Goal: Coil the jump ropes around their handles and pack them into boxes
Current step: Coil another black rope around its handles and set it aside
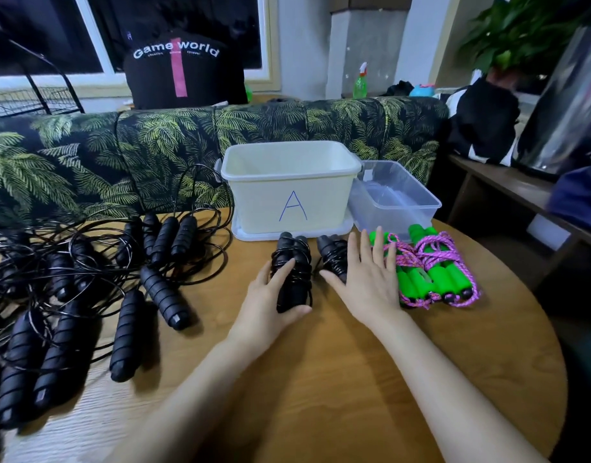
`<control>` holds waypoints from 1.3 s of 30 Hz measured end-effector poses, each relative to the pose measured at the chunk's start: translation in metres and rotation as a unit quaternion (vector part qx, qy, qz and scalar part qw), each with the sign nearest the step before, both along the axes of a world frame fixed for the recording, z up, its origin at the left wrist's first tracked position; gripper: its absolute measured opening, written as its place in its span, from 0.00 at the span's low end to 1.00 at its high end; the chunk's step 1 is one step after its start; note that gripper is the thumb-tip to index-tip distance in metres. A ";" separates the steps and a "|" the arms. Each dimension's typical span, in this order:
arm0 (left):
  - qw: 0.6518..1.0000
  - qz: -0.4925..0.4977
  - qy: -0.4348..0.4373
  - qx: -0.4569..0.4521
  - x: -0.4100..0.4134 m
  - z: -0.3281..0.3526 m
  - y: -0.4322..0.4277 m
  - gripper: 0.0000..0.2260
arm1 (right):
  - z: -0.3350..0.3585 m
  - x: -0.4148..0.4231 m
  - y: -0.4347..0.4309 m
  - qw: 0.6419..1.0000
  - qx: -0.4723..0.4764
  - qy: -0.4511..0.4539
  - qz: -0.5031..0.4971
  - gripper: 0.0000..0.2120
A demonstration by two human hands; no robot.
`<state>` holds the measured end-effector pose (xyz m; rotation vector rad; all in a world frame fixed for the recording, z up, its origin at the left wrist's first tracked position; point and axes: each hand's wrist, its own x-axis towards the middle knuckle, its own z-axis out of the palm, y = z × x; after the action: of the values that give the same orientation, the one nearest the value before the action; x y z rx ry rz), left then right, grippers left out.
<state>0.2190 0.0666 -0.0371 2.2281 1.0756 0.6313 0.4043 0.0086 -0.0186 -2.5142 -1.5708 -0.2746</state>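
Note:
My left hand grips a coiled black jump rope, thumb under its near end, fingers over its left side. My right hand lies flat with spread fingers, partly over a second coiled black jump rope and touching the green-handled ropes with pink cord. Behind them stands a white box marked "A", with an open clear box on its right. Several uncoiled black ropes lie tangled on the left of the round wooden table.
A leaf-patterned sofa back runs behind the table. A person in a black shirt sits beyond it. A dark side shelf with bags stands at the right. Bare wood lies in front of my arms.

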 end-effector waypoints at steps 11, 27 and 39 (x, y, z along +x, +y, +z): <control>0.998 -0.028 -0.052 -0.027 0.041 -0.008 0.003 0.34 | -0.014 0.021 -0.023 0.995 -0.008 -0.075 0.058 0.36; 0.982 -0.009 0.176 0.070 0.013 0.033 0.014 0.29 | 0.022 0.007 -0.028 0.997 -0.043 -0.026 0.058 0.34; 0.949 0.199 0.201 0.140 -0.181 0.029 -0.009 0.32 | 0.034 -0.165 0.004 0.958 -0.004 0.172 0.228 0.28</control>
<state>0.0376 0.0579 -0.0081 2.4685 1.7679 0.5267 0.2389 0.0124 0.0154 -1.9798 -1.9194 0.2179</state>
